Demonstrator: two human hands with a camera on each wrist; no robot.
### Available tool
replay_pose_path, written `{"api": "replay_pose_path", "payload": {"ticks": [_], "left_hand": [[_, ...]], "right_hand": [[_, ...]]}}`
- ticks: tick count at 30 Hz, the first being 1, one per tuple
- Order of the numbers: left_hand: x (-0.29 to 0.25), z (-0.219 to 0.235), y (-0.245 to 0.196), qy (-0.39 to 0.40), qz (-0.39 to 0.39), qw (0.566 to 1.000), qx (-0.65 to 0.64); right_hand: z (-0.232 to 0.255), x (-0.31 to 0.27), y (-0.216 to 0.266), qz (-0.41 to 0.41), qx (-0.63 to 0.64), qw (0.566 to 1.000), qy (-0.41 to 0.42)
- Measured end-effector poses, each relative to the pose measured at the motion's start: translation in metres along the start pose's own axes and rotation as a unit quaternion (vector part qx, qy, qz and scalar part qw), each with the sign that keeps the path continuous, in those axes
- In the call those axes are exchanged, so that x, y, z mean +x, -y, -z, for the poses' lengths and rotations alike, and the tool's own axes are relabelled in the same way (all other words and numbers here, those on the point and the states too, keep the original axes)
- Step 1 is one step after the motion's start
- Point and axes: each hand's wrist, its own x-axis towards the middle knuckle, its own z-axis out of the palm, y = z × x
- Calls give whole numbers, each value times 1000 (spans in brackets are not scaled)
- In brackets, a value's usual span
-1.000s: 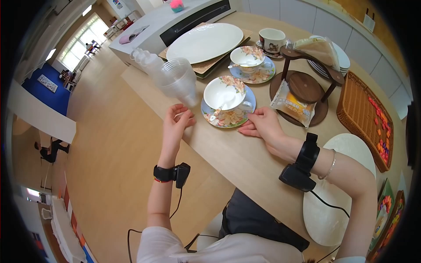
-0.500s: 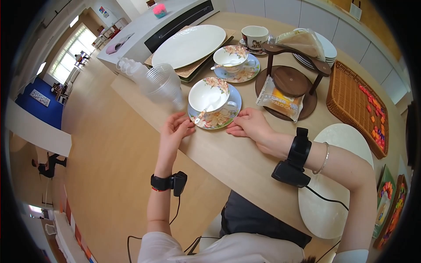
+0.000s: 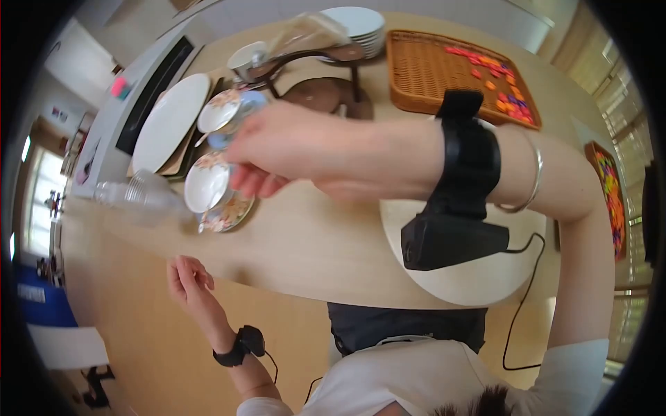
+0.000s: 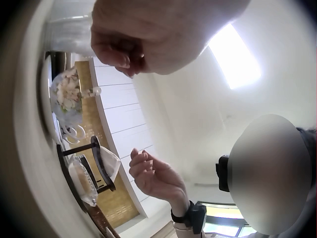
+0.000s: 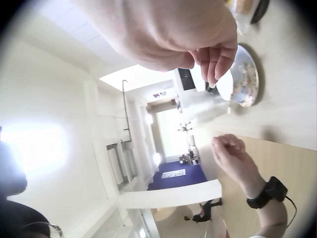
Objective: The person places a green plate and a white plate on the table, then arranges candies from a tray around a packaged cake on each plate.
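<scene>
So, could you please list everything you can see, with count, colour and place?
Table: one, pale, centre
Floral teacups: two, white with flowers, table's left
Saucers: two, blue floral, under them
White cup: one, behind them
Oval platter: one, white, far left
Clear plastic cups: several, nested, left edge
Tiered stand: one, dark brown, rear centre
Wrapped packets: two, clear wrapping, on stand
Plates: stack, white, rear
Wicker tray: one, brown, rear right, holding multicoloured pieces
Large plate: one, white, near edge
Wrist cameras: two, black
Bracelet: one, silver, right wrist
Hands: left, right
</scene>
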Motion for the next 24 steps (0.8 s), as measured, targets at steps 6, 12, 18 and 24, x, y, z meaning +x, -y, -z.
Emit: {"api": "replay_pose_path", "payload": {"ticks": [6, 12, 18, 24], "left_hand": [[-43, -71, -21, 307, 66, 947, 69], [-74, -141, -25, 461, -39, 881, 99], [-97, -178, -15, 425, 66, 898, 95], [-102, -192, 20, 342, 55, 932, 102]], "right_hand": [[48, -63, 70, 220, 82, 971, 46], [145, -222, 42, 290, 16, 946, -147], [153, -289, -122, 193, -166, 843, -473], [134, -274, -235, 174, -74, 839, -511]]}}
